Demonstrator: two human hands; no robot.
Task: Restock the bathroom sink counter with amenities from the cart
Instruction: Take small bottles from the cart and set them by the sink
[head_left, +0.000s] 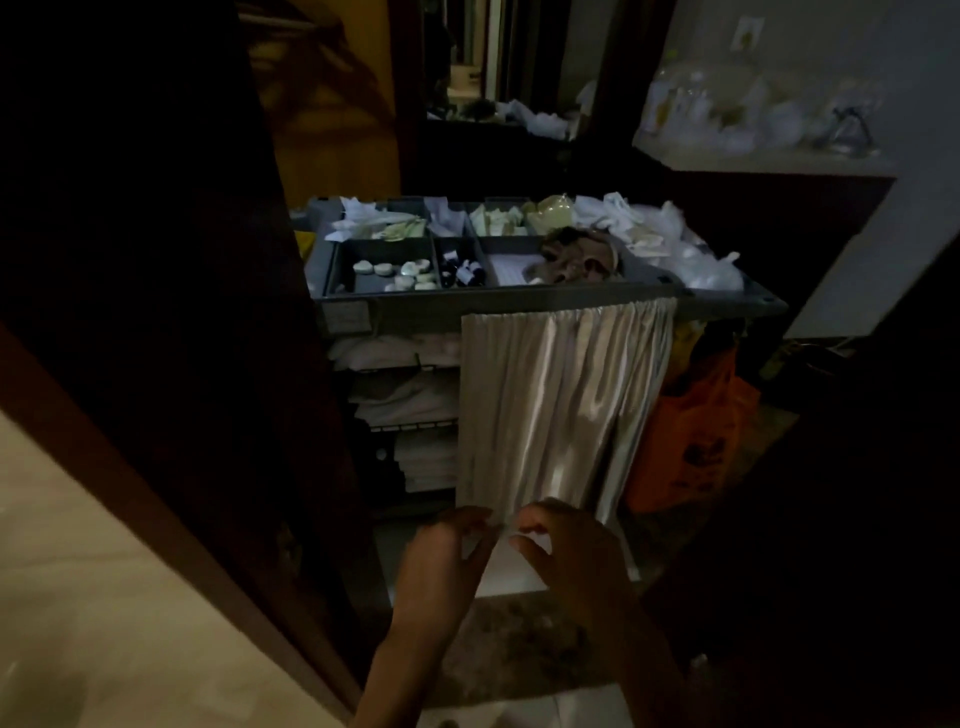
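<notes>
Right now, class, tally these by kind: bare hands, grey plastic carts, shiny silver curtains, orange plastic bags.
bare hands: 2 (left hand, right hand)
grey plastic cart: 1
shiny silver curtain: 1
orange plastic bag: 1
Total: 5

1. A grey cart (519, 304) stands mid-frame; its top compartments hold pale round soaps (400, 273) and small dark bottles (465, 270);
2. a satin curtain (550, 405) hangs down its front; an orange bag (691, 441) hangs right of it;
3. at lower centre, the left hand (441, 566) and right hand (571, 556) nearly meet at the fingertips; too dim to tell any grip.
</notes>
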